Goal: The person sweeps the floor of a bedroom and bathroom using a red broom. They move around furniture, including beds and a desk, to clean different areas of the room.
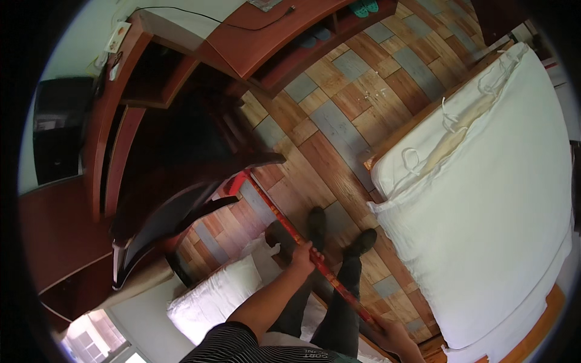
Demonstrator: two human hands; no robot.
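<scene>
My left hand [306,259] is wrapped around the middle of a long red patterned broom handle [281,218]. Near the handle's upper end, my right hand [396,338] grips it too. The handle slants down to a red broom head [235,183], partly hidden beside a dark wooden chair [195,181]. Under the chair and around my feet lies a floor of wood-look and grey tiles [336,154]. My dark shoes [361,242] stand just beyond my left hand.
To the right is a bed with a white cover [494,195] and loose ties. Small white scraps [374,94] lie on the floor. A reddish wooden cabinet [272,34] holds slippers [363,7]; a black monitor [62,129] stands left. White bedding [218,295] lies behind me.
</scene>
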